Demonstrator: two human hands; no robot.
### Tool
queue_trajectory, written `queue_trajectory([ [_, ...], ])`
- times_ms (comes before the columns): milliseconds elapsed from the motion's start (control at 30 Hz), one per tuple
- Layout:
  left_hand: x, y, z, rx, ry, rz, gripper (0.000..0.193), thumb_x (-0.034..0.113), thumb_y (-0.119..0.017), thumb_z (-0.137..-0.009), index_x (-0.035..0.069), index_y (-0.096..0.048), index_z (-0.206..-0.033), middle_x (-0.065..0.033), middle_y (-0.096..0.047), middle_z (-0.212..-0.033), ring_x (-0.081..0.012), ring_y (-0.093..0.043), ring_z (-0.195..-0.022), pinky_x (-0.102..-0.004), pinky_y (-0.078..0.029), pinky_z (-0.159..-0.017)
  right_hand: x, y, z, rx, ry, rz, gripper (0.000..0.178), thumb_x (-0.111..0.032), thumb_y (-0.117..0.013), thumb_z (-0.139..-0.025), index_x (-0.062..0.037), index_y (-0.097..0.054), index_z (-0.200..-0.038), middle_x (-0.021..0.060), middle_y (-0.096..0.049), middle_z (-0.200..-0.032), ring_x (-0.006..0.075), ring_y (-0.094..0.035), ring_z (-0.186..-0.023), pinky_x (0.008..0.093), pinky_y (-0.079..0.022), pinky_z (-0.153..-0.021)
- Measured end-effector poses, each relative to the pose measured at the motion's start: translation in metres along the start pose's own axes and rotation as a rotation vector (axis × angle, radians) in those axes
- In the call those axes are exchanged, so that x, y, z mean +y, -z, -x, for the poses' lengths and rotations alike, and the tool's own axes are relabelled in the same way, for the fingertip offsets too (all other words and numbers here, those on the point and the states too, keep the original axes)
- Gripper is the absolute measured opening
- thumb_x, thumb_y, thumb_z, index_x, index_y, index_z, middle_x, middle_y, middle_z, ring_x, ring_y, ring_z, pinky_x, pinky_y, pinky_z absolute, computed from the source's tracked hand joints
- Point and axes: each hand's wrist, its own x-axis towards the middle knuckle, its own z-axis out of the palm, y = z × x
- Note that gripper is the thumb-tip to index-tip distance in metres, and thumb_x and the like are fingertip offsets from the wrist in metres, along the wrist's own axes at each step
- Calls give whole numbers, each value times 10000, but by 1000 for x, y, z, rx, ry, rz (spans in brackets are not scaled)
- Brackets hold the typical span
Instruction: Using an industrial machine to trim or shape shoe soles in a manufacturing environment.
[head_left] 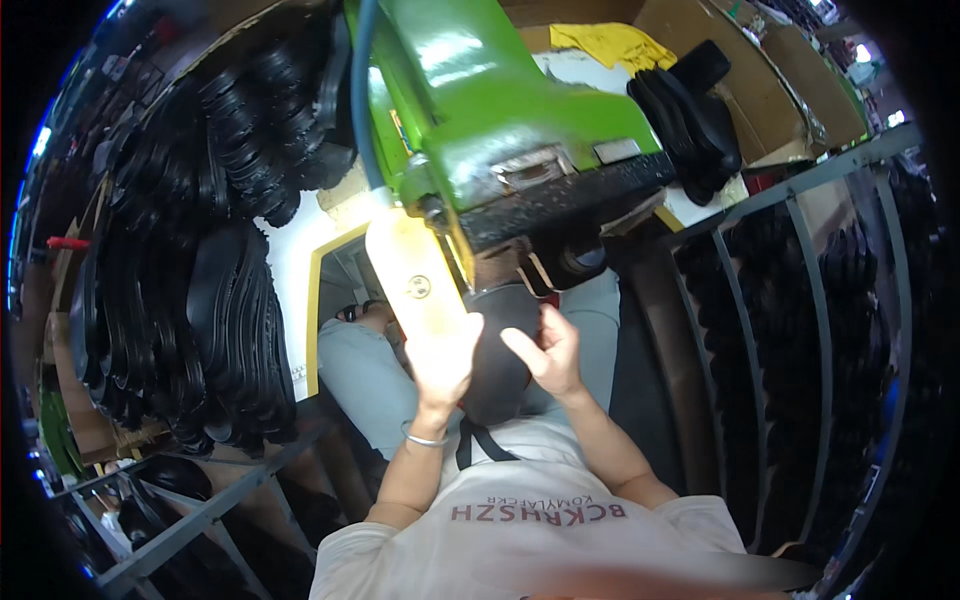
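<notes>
A dark shoe sole (497,375) is held lengthwise in front of my body, its far end up against the underside of a green machine (480,110). My left hand (443,362) closes on the sole's left edge, brightly lit and partly washed out. On the opposite edge, my right hand (548,352) grips the sole, thumb lying over its top face; some fingers are hidden behind it. Just beyond my left hand, a pale yellow, rounded plate (415,280) hangs from the machine. A dark metal working part (570,262) juts out beneath the machine's front.
Heaps of black soles (235,310) fill the left side. More soles (685,135) stack right of the machine, near a yellow cloth (612,45) and a cardboard box (745,90). Grey metal racks (815,290) flank me. A blue hose (362,100) runs down beside the machine.
</notes>
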Motion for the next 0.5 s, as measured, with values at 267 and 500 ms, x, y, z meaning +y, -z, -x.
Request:
queue_trajectory([
  [267, 42, -19, -23, -203, -86, -98, 146, 91, -714, -775, -39, -650, -761, -15, -596, -601, -34, -468, -548, -220, -365, -490, 25, 9, 40, -216, -166, 38, 467, -109, -733, -759, 27, -529, -1157, 84, -615, -1080, 147, -572, -979, 288, -460, -861],
  [500, 3, -7, 5, -73, -139, -202, 62, -14, -673, -792, -36, -635, -836, 40, -541, -674, -8, -421, -559, -176, -326, -496, 18, 78, 83, -258, -454, -7, 427, -37, -754, -698, 60, -568, -1069, 90, -636, -1013, 154, -597, -926, 281, -465, -831],
])
